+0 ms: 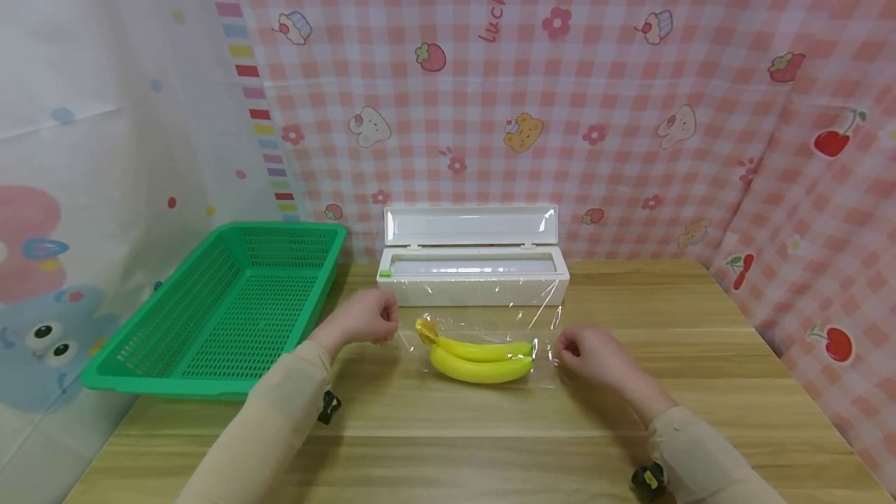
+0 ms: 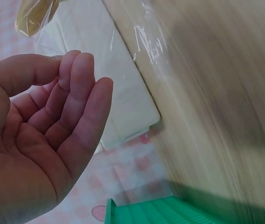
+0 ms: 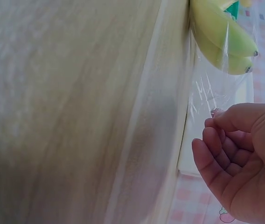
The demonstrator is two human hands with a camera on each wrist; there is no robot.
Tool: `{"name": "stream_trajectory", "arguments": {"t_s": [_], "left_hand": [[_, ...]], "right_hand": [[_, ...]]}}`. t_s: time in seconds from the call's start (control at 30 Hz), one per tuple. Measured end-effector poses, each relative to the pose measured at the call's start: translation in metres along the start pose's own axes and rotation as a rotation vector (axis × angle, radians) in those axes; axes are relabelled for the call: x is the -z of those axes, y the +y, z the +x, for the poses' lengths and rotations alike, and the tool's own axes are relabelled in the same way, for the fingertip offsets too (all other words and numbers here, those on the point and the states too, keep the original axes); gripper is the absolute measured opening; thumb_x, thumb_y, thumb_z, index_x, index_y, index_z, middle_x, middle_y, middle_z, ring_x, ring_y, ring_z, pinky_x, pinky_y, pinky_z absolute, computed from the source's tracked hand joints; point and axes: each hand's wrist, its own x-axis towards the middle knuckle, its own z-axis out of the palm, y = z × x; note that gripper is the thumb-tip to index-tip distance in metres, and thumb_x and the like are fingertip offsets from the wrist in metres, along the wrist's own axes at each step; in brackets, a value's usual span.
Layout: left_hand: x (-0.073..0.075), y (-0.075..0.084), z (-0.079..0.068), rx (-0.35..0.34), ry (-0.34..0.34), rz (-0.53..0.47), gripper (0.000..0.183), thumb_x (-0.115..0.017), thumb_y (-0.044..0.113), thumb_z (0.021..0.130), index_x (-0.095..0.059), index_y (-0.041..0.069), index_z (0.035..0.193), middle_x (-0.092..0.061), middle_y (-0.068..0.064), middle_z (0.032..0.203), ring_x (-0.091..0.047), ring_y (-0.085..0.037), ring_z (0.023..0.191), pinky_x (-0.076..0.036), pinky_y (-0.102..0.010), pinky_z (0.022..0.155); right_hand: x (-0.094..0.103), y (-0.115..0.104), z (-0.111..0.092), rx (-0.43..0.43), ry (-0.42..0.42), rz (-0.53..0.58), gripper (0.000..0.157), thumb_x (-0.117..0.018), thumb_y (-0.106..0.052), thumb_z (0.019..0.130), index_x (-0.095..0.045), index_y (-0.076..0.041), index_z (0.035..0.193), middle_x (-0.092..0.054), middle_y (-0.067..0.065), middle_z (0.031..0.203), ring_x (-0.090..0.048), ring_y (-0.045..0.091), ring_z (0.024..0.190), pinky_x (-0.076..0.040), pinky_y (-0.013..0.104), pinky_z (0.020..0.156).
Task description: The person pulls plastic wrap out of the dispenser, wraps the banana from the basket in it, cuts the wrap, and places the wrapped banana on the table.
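Observation:
Clear plastic wrap (image 1: 549, 317) stretches from the front of a white cling film dispenser (image 1: 483, 292) over a pair of yellow bananas (image 1: 481, 362). At the wrap's left edge my left hand (image 1: 367, 316) pinches the film between thumb and fingertips; the left wrist view shows this hand (image 2: 53, 107) with the thumb meeting the fingers. On the other side my right hand (image 1: 591, 355) pinches the wrap's right edge. Film creases run to the thumb and index finger of that hand (image 3: 244, 149) in the right wrist view. The bananas lie between both hands, stem end to the left.
The dispenser's clear lid (image 1: 471, 225) stands raised at its back. A green plastic basket (image 1: 245, 317) sits at the left of the wooden table (image 1: 448, 449). Behind it all hangs a pink checked cloth (image 1: 455, 99).

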Motion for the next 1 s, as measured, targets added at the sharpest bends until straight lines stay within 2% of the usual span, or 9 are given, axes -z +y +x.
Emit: {"name": "stream_trajectory", "arguments": {"t_s": [0.1, 0.3, 0.53, 0.77, 1.0], "left_hand": [[-0.003, 0.001, -0.001, 0.008, 0.002, -0.004, 0.014, -0.062, -0.005, 0.077, -0.057, 0.008, 0.076, -0.062, -0.002, 0.068, -0.061, -0.015, 0.061, -0.053, -0.029, 0.057], [-0.005, 0.002, -0.003, -0.007, 0.011, -0.025, 0.014, -0.062, -0.006, 0.077, -0.057, 0.007, 0.075, -0.062, -0.001, 0.067, -0.062, -0.015, 0.06, -0.054, -0.029, 0.058], [-0.006, 0.0, -0.008, -0.04, 0.023, -0.012, 0.014, -0.064, -0.006, 0.081, -0.059, 0.007, 0.077, -0.063, 0.001, 0.068, -0.062, -0.013, 0.063, -0.055, -0.029, 0.062], [-0.005, -0.004, -0.013, -0.072, 0.064, -0.007, 0.011, -0.065, -0.004, 0.082, -0.065, -0.002, 0.093, -0.064, -0.001, 0.075, -0.062, -0.014, 0.07, -0.054, -0.033, 0.069], [-0.007, -0.006, -0.021, -0.097, 0.139, 0.017, 0.011, -0.065, -0.003, 0.086, -0.064, -0.002, 0.096, -0.065, -0.003, 0.081, -0.064, -0.016, 0.076, -0.055, -0.035, 0.072]], "right_hand": [[-0.001, -0.001, 0.0, 0.021, -0.009, -0.002, 0.011, -0.066, -0.002, 0.085, -0.064, -0.011, 0.079, -0.057, -0.006, 0.073, -0.05, 0.01, 0.07, -0.048, 0.031, 0.065], [-0.001, -0.002, 0.0, -0.001, -0.029, 0.009, 0.009, -0.068, -0.003, 0.086, -0.065, -0.01, 0.082, -0.058, -0.006, 0.074, -0.052, 0.01, 0.07, -0.049, 0.03, 0.066], [-0.002, -0.002, -0.001, 0.018, -0.002, 0.008, 0.01, -0.067, -0.003, 0.086, -0.066, -0.011, 0.081, -0.058, -0.007, 0.073, -0.052, 0.009, 0.069, -0.049, 0.03, 0.065], [-0.002, -0.001, -0.004, 0.027, 0.046, 0.03, 0.013, -0.066, 0.0, 0.084, -0.063, -0.012, 0.079, -0.056, -0.007, 0.072, -0.05, 0.01, 0.069, -0.047, 0.031, 0.063], [0.0, 0.0, -0.007, 0.025, 0.057, 0.047, 0.011, -0.067, -0.001, 0.084, -0.064, -0.011, 0.081, -0.056, -0.006, 0.075, -0.05, 0.011, 0.071, -0.047, 0.031, 0.065]]}}
